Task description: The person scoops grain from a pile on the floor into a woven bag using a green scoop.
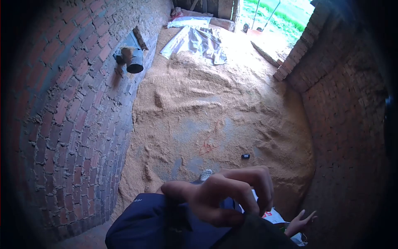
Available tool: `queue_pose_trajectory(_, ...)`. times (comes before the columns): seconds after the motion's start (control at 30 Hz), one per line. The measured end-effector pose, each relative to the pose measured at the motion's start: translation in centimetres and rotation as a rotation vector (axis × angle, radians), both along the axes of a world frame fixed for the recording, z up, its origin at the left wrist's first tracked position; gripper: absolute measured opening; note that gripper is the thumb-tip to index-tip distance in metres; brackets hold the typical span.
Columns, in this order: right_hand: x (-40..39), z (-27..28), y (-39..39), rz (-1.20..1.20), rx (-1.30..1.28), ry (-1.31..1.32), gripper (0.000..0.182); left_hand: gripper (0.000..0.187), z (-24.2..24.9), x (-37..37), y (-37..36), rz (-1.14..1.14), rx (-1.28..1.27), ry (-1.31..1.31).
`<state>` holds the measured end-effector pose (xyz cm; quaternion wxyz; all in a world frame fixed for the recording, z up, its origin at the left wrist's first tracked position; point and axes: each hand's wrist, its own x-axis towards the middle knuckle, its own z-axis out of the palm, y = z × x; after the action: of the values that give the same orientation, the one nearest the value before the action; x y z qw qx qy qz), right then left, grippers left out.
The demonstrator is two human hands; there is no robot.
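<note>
Perhaps our left hand (222,192), curled at the dark cloth (257,234) near centre, could slip through a loose pinch; we cannot tell whether it grips. Our right hand (300,224), fingers spread at near right, could snag the white bag (275,216) by dropping.

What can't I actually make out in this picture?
All in the head view:
White printed item: partly hidden by the left hand and dark sleeve.
Left fingertips: blurred, so a grip on the sleeve is uncertain.
Small black object: too small to identify.
Wheeled thing outside: cut off by the top edge.
</note>
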<state>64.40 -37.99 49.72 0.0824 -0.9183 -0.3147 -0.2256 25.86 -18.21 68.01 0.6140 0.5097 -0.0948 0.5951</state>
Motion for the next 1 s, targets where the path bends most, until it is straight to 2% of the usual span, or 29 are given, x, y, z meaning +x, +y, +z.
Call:
queue_pose_trajectory(0.07,-4.4,1.9,6.7,0.183,0.028,0.208,0.056,0.031,0.3,-1.5,1.4,0.079,0.027,0.053)
queue_pose_trajectory(0.13,-6.1,1.5,11.3,0.348,-0.015,0.296,0.056,0.032,0.6,-3.2,2.7,0.129,0.04,0.132)
queue_pose_trajectory(0.2,-8.6,2.4,17.6,0.524,-0.293,0.369,0.057,0.032,-0.2,-4.3,4.5,0.159,-0.03,0.101)
queue_pose_trajectory(0.23,-8.8,2.2,19.2,0.536,-0.319,0.373,0.057,0.032,-0.5,-4.7,5.7,0.16,-0.002,0.073)
queue_pose_trajectory(0.3,-8.7,1.0,23.2,0.66,-0.308,0.634,0.059,0.03,-0.9,-5.8,8.4,0.16,0.032,0.105)
queue_pose_trajectory(0.37,-7.6,-0.8,26.9,0.705,-0.375,0.687,0.059,0.018,-1.2,-6.6,11.4,0.118,0.129,0.128)
queue_pose_trajectory(0.43,-7.5,-1.4,31.1,0.748,-0.442,0.744,0.058,0.02,-1.5,-6.7,14.8,0.142,0.127,0.149)
queue_pose_trajectory(0.5,-8.3,-1.6,35.9,0.649,-0.624,0.844,0.056,0.027,-2.5,-6.5,18.8,0.125,0.108,0.237)
queue_pose_trajectory(0.57,-9.5,-1.5,40.6,0.653,-0.636,0.875,0.055,0.024,-4.8,-6.0,23.6,0.116,0.026,0.313)
queue_pose_trajectory(0.63,-9.6,-1.3,46.1,0.669,-0.633,0.897,0.054,0.021,-9.8,-4.8,28.7,0.318,-0.092,0.61)
queue_pose_trajectory(0.67,-9.5,-1.8,48.9,0.689,-0.637,0.875,0.054,0.016,-11.7,-5.0,31.4,0.429,-0.26,0.861)
queue_pose_trajectory(0.73,-9.7,-2.4,54.6,0.781,-0.577,0.828,0.053,0.015,-19.1,-6.5,36.5,0.652,-0.375,1.224)
queue_pose_trajectory(0.83,-11.8,-1.5,63.9,0.899,-0.495,0.773,0.052,0.02,-31.0,-11.3,39.6,0.82,-0.556,1.623)
queue_pose_trajectory(0.87,-13.1,-0.6,66.7,0.92,-0.51,0.776,0.052,0.019,-33.1,-13.1,39.5,0.811,-0.629,1.71)
queue_pose_trajectory(0.93,-15.5,0.0,71.7,0.967,-0.562,0.739,0.053,0.019,-37.8,-16.2,38.4,0.821,-0.968,1.708)
queue_pose_trajectory(0.97,-16.7,0.4,74.7,1.016,-0.597,0.694,0.053,0.02,-40.2,-17.8,37.3,0.76,-1.128,1.629)
queue_pose_trajectory(1.0,-17.8,0.3,77.2,1.033,-0.637,0.704,0.055,0.023,-45.1,-19.5,35.4,0.834,-1.242,1.513)
